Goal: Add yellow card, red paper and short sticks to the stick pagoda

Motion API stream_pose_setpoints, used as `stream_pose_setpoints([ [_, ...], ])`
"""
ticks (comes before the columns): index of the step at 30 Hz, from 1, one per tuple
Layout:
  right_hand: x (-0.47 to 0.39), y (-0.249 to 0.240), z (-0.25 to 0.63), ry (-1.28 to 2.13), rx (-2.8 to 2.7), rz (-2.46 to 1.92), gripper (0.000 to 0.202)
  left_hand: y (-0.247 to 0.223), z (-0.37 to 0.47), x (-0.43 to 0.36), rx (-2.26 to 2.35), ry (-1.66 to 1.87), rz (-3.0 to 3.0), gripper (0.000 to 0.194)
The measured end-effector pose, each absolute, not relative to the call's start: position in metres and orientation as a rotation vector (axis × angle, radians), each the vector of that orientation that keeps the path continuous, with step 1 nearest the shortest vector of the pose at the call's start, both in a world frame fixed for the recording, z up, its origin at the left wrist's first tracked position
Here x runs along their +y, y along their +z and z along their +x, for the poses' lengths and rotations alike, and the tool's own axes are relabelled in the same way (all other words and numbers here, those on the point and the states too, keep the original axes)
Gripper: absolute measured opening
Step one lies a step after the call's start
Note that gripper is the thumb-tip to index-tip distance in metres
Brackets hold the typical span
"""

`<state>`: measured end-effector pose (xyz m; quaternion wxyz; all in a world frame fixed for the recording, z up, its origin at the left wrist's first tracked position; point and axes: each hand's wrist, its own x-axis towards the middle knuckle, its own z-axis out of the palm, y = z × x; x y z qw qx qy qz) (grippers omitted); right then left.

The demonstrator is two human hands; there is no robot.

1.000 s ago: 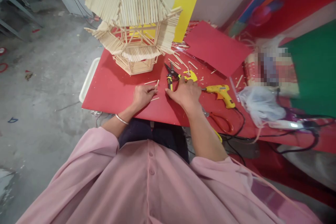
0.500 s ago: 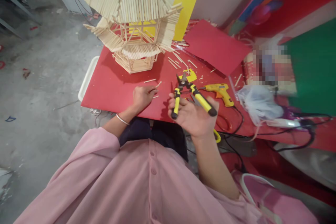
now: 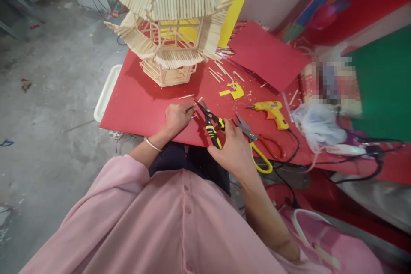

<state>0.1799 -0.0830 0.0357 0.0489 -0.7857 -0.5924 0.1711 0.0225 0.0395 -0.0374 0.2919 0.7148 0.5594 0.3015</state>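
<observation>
Near the front edge of the red table [image 3: 128, 111], my left hand [image 3: 178, 117] is closed in a pinch on a short thin wooden stick [image 3: 199, 100]. My right hand [image 3: 236, 145] is wrapped round the yellow-and-black handles of the cutting pliers [image 3: 209, 115]. The jaws point left and reach the stick at my left fingertips; whether they touch it I cannot tell. Behind my hands stands a tiered pavilion model [image 3: 180, 58] built of wooden sticks. A loose stick [image 3: 186, 96] lies just beyond my left hand.
Right of my right hand lie scissors [image 3: 247, 130] and a yellow glue gun [image 3: 272, 113] with its cord. Several loose sticks [image 3: 221, 68] and a yellow scrap [image 3: 237, 91] lie mid-table. A red sheet [image 3: 266, 55], a plastic bag [image 3: 317, 124] and cables are farther right.
My right hand has turned over from palm up and closed round the pliers. Their jaws have swung left to the stick. My left hand still pinches it.
</observation>
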Motion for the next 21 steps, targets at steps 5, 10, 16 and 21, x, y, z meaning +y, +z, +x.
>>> stream_pose_setpoints([
  [5, -0.068, 0.031, 0.171, 0.425, -1.895, -2.367, 0.088, -0.034, 0.022, 0.039, 1.533, 0.744, 1.943, 0.018],
  [10, -0.064, 0.032, 0.167, 0.458, -1.905, -2.406, 0.092, -0.032, 0.022, 0.039, 1.541, 0.705, 1.94, 0.019],
  [16, -0.064, 0.027, 0.169, 0.43, -1.883, -2.371, 0.086, -0.033, 0.023, 0.039, 1.517, 0.707, 1.962, 0.019],
  [21, -0.067, 0.015, 0.173, 0.383, -1.799, -2.322, 0.084, -0.032, 0.022, 0.041, 1.414, 0.834, 1.986, 0.015],
])
